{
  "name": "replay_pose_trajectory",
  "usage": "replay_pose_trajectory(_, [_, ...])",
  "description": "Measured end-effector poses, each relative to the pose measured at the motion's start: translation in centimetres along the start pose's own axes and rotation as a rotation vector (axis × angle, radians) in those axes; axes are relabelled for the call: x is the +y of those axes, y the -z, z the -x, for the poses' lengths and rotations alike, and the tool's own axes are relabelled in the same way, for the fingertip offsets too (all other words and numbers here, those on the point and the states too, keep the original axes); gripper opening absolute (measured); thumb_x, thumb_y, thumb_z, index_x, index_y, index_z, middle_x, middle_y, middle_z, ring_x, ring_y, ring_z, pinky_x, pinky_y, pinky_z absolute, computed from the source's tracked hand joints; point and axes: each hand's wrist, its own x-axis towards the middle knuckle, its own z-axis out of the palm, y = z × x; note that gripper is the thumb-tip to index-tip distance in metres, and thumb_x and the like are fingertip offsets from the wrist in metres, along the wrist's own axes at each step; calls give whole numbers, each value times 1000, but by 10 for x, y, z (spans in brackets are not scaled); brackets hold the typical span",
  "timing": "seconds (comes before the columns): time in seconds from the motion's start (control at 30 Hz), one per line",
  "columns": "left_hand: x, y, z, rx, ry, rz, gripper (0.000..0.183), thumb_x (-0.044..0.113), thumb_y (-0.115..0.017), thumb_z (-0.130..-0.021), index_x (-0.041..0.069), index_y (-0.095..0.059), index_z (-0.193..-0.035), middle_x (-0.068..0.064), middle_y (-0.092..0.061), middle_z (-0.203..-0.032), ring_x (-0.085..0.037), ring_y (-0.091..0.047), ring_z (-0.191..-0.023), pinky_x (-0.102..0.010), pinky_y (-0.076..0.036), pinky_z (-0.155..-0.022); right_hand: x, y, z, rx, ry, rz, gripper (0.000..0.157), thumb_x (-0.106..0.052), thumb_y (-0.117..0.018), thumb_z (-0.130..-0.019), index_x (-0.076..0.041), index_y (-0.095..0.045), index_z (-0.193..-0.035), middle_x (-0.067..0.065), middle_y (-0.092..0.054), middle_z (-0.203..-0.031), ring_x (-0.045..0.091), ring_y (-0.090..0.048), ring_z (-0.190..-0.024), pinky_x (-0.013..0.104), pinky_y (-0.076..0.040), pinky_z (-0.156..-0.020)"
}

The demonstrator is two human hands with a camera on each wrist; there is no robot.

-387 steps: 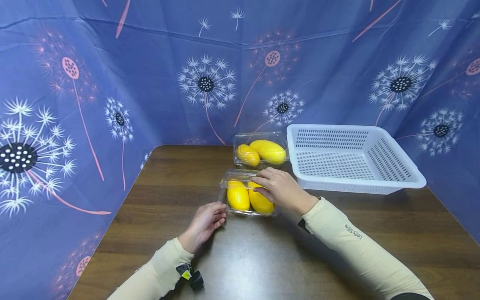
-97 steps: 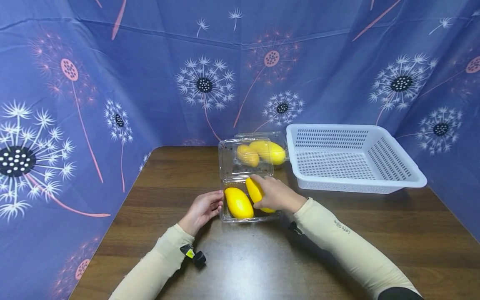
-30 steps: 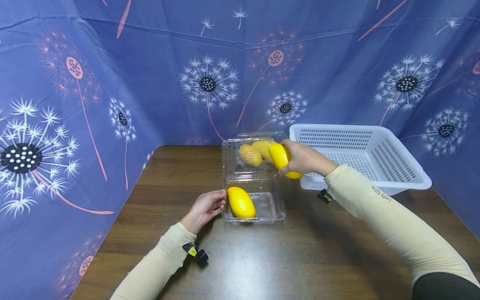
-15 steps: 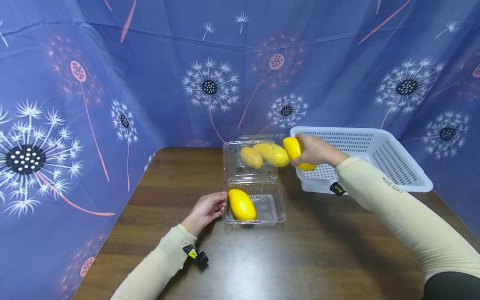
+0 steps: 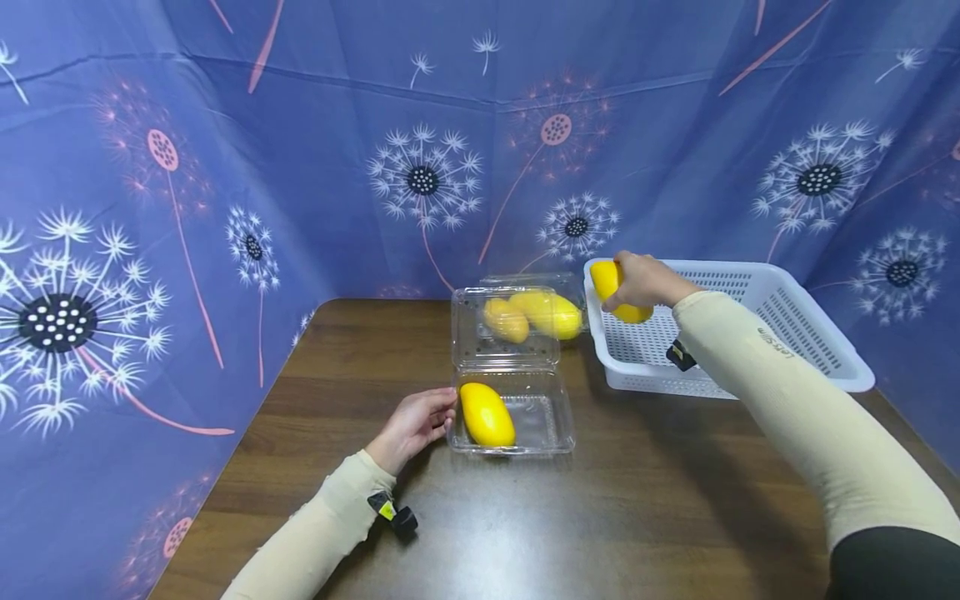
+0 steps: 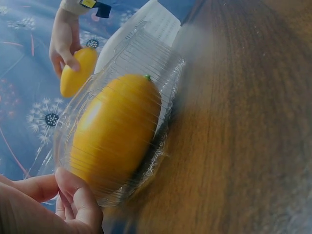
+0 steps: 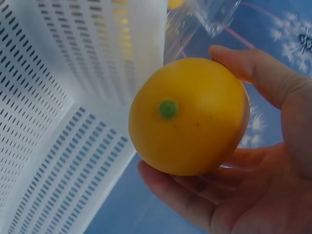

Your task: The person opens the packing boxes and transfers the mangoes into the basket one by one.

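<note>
My right hand [image 5: 647, 281] grips a yellow mango [image 7: 190, 117] over the left part of the white basket [image 5: 750, 271]. Its green stem spot faces the right wrist camera, with thumb and fingers spread around its sides. Down at the table, my left hand [image 5: 416, 423] pinches the left rim of an open clear plastic clamshell container [image 5: 543, 421] between thumb and fingers. One mango [image 5: 487, 415] lies in the left half of that container's base, and the right half holds nothing. The raised lid [image 5: 467, 333] leans back, away from me.
Behind the raised lid stands a second clear container [image 5: 577, 283] with two yellow mangoes [image 5: 566, 319], partly seen through the lid. It sits close to the basket's left side. A blue dandelion-print cloth [image 5: 315, 167] hangs behind the brown wooden table [image 5: 360, 350].
The container's lid was opened and my right hand lifted one mango out. Over the last second it carried the mango right and back, over the basket. My left hand stayed at the rim.
</note>
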Motion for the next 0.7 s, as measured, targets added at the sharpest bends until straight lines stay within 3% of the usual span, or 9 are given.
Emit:
replay_pose_trajectory(0.37, [-3,3,0,-8,6,5,35,7,-57,-96,-7,-51,-127,3,-62,-75,-6,-55,-63,-16,-48,-60,30,-2,-15,-36,-54,-85,75,-27,-77,-79,11,-36,-130,30,-52,-111,34,-60,-86,33,-55,-59])
replay_pose_trajectory(0.7, [-1,4,0,-6,2,10,30,7,-57,-96,-4,-54,-123,3,-62,-76,-6,-54,-63,-15,-47,-59,50,-9,-35,-75,-140,-137,89,-33,-76,-80,12,-25,-138,33,-48,-118,39,-57,-95,36,-55,-64])
